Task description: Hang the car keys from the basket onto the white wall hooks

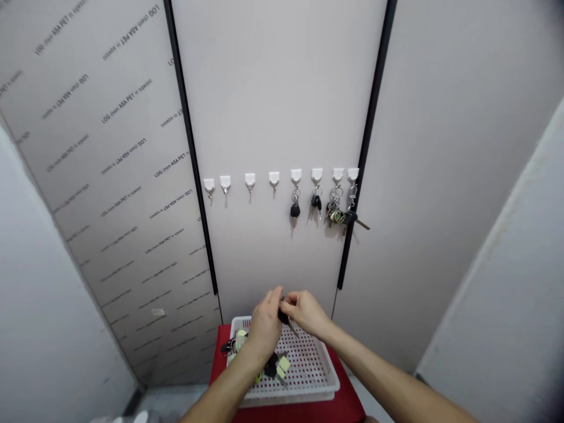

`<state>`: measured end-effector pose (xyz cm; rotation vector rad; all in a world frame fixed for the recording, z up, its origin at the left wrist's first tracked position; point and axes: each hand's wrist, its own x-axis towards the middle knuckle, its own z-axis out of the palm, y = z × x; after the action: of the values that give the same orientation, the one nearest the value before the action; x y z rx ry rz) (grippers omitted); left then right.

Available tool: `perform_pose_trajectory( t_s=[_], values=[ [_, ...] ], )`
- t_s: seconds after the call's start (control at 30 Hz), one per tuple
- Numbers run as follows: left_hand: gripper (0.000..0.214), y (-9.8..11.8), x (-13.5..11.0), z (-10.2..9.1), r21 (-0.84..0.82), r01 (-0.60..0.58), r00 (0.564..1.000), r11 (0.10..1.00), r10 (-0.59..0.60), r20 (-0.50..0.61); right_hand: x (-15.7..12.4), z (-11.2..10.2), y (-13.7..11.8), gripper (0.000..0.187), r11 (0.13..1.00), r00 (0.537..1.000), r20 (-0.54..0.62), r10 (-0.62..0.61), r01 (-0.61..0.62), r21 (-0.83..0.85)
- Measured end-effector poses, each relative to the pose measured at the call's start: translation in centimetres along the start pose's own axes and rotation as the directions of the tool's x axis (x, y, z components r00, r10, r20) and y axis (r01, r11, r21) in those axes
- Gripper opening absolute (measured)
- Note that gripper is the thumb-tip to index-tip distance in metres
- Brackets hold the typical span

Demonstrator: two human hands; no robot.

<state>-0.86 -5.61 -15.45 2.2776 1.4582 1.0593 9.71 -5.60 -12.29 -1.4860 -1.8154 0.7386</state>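
A small black-headed key point(284, 318) is pinched in mid-air above a white plastic basket point(328, 382), its dark head partly hidden by the fingertips of both hands. Its thin metal blade seems to slant down and to the right, toward the basket's right wall, though it is hard to follow. The left hand point(264, 326) and right hand point(306, 311) are closed on the key from either side, almost meeting; the right hand sits slightly higher and lies on the blade's side. Straight up the white wall panel point(282, 88) from the key runs a row of eight white adhesive hooks point(274, 177): the four at the left are bare, while the four at the right carry keys, including a black key fob point(295, 210) and a crowded key bunch point(337, 216). Inside the perforated basket, partly under the left hand, lie more keys with pale yellow-green tags point(282, 365). The basket sits on a red desk point(222, 358), near its back edge.
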Motion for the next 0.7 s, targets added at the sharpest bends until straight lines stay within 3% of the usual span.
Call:
perform_pose_trajectory(
  t_s=[0.2,0.37,0.5,0.6,0.7],
  values=[
    [0.050,-0.1,-0.2,0.3,0.136,0.031,0.995,0.990,-0.043,0.088,0.1,0.8,-0.1,0.014,0.991,0.992,-0.047,-0.117,0.114,-0.068],
    [0.049,0.1,0.9,-1.2,0.008,-0.105,0.994,0.994,0.105,0.010,1.0,-1.9,-1.4,0.014,0.923,0.950,-0.011,-0.312,0.301,-0.241],
    [0.035,1.6,4.0,-4.6,-0.060,-0.130,0.990,0.990,0.127,-0.057,3.0,-5.6,-4.1,0.017,0.874,0.919,0.018,-0.394,0.381,-0.301],
    [0.026,2.9,7.4,-7.1,-0.114,-0.029,0.991,0.993,0.013,-0.136,5.0,-8.1,-6.7,0.017,0.867,0.898,-0.106,-0.426,0.373,-0.330],
    [0.023,4.0,10.6,-8.7,-0.174,0.042,0.977,0.984,-0.077,-0.197,7.5,-9.9,-9.2,0.015,0.864,0.847,-0.273,-0.455,0.346,-0.366]
  ],
)
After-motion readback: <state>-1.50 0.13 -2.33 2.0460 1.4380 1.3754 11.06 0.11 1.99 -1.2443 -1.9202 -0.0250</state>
